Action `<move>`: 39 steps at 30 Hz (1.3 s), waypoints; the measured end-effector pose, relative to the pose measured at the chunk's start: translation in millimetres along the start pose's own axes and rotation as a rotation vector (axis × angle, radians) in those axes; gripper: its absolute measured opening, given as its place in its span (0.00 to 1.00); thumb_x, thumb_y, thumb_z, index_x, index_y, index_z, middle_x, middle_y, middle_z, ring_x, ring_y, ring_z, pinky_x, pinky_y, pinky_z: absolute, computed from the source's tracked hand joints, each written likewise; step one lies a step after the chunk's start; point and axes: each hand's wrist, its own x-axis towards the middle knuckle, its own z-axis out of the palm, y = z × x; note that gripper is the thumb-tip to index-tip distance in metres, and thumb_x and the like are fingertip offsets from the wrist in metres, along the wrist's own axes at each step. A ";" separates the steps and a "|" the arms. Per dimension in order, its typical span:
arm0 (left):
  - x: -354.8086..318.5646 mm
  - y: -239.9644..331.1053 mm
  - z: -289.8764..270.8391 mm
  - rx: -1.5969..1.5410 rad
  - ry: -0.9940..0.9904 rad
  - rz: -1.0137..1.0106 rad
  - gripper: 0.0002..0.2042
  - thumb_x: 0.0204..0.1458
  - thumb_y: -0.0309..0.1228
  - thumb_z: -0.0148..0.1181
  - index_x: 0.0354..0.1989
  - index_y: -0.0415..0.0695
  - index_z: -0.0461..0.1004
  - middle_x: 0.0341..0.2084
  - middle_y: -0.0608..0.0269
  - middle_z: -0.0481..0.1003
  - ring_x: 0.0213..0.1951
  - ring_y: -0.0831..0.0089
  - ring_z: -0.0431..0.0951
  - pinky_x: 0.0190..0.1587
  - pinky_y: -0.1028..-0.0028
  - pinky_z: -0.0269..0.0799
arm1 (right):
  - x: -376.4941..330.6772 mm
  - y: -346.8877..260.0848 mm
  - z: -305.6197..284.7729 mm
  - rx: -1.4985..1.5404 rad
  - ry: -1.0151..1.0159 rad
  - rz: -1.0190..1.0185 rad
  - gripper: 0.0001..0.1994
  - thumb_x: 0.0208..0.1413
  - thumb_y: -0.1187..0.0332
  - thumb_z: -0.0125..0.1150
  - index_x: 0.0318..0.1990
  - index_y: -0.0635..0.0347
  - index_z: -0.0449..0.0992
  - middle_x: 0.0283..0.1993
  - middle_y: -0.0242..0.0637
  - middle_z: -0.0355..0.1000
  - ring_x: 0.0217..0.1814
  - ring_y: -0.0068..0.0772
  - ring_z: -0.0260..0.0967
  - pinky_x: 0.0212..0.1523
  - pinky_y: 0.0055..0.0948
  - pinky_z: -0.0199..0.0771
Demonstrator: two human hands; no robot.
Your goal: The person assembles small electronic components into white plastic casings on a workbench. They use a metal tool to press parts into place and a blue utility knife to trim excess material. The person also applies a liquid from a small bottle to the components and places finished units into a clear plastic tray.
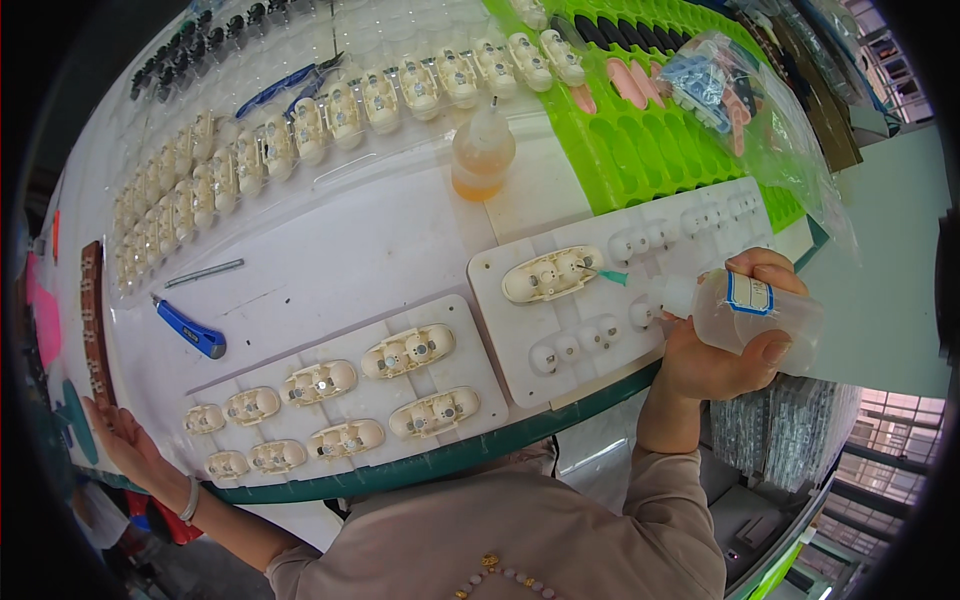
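My right hand (700, 360) is closed round a translucent squeeze bottle (795, 322) with a blue-edged label, tilted on its side. Its green needle tip (613, 277) reaches left to a cream plastic shell (540, 282); whether it touches I cannot tell. That shell sits in a white fixture (510, 345), whose other nests hold small round pegs. On the left, a second white fixture (482, 365) carries two rows of cream shells (318, 382). At the table's left edge, my left hand (125, 440) lies open, fingers stretched, beside a narrow brown strip (94, 320).
Behind the fixtures stands a bottle of orange liquid (482, 160). A blue utility knife (192, 328), a metal rod (204, 271) and blue pliers (285, 88) lie leftward. Clear trays hold rows of cream shells (380, 97). Bagged parts (710, 90) rest on a green tray (625, 150).
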 end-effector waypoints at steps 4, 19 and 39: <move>-2.7 -0.6 2.3 0.024 0.048 0.013 0.07 0.55 0.29 0.58 0.29 0.40 0.69 0.24 0.69 0.70 0.13 0.88 0.47 0.16 0.84 0.43 | 0.8 1.9 1.3 -0.001 0.035 -0.031 0.31 0.50 0.39 0.50 0.38 0.66 0.63 0.34 0.48 0.64 0.36 0.33 0.63 0.39 0.26 0.65; 0.8 -2.4 -6.4 -0.030 -0.027 -0.004 0.06 0.55 0.28 0.56 0.31 0.39 0.69 0.24 0.68 0.69 0.14 0.88 0.48 0.16 0.83 0.43 | -11.4 -10.2 3.3 -0.069 -0.088 -0.071 0.36 0.51 0.33 0.44 0.42 0.64 0.60 0.36 0.44 0.62 0.36 0.30 0.62 0.40 0.25 0.65; 1.4 -2.0 -10.1 -0.046 -0.051 -0.023 0.05 0.56 0.28 0.55 0.32 0.39 0.69 0.24 0.69 0.69 0.14 0.89 0.47 0.15 0.84 0.42 | -12.0 -7.9 6.1 -0.109 -0.108 -0.100 0.33 0.53 0.35 0.43 0.40 0.63 0.60 0.35 0.43 0.63 0.34 0.29 0.62 0.38 0.25 0.65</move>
